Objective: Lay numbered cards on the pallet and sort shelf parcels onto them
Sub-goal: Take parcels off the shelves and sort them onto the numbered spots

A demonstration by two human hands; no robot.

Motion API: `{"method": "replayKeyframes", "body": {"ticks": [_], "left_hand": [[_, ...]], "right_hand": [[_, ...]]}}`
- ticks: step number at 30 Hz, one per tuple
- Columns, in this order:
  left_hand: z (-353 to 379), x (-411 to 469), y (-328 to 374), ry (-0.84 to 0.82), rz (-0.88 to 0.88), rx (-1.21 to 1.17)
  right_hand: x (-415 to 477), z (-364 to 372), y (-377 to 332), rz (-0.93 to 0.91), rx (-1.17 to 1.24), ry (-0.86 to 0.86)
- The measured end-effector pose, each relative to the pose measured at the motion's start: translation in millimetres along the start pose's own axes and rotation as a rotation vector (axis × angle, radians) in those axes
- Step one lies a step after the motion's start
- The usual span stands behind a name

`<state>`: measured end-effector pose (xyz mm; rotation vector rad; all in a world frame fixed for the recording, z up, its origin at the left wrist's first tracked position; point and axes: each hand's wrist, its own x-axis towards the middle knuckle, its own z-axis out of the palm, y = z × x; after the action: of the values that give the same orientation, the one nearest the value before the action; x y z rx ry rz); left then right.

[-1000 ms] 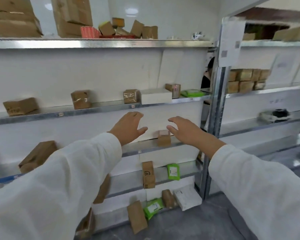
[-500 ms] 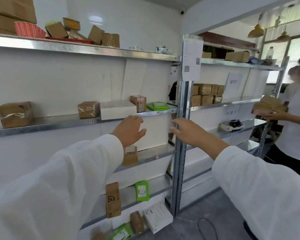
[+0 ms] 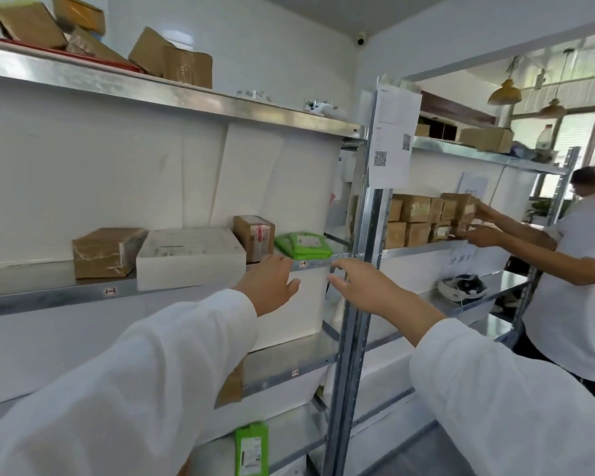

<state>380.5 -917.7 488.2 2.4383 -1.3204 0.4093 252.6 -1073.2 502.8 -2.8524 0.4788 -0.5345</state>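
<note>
Both hands have risen to the middle shelf [image 3: 66, 298], where the left hand [image 3: 268, 283] and right hand [image 3: 368, 286], fingers spread and empty, hover just below the green parcel [image 3: 303, 245] at its right end, likely the next pick, needing a two-sided grasp; pallet and cards lie out of view.

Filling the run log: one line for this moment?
phase: reach toward shelf | left hand: open, empty | right hand: open, empty | nearest: green parcel
</note>
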Motion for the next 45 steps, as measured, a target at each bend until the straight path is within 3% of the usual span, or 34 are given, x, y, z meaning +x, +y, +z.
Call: {"method": "replayKeyframes", "body": {"ticks": [13, 21, 28, 38, 45], "left_hand": [[65.6, 120.1, -20.9, -0.065, -0.104, 0.008], [86.3, 194.9, -11.5, -0.035, -0.341, -0.089], [122.1, 236.8, -17.0, 0.095, -0.607, -0.194], [143.5, 274.0, -39.6, 0.1, -0.772, -0.279], [143.6, 300.0, -36.7, 0.104, -0.956, -0.501]], "right_hand": [[129.7, 26.8, 81.5, -0.022, 0.075, -0.082], [220.9, 40.3, 130.8, -0.078, 0.179, -0.151], [279.1, 65.4, 157.6, -0.048, 0.324, -0.244], [332.0, 105.5, 160.4, -0.101, 0.46, -0.293], [342.9, 91.8, 171.0, -0.101, 0.61, -0.368]]}}
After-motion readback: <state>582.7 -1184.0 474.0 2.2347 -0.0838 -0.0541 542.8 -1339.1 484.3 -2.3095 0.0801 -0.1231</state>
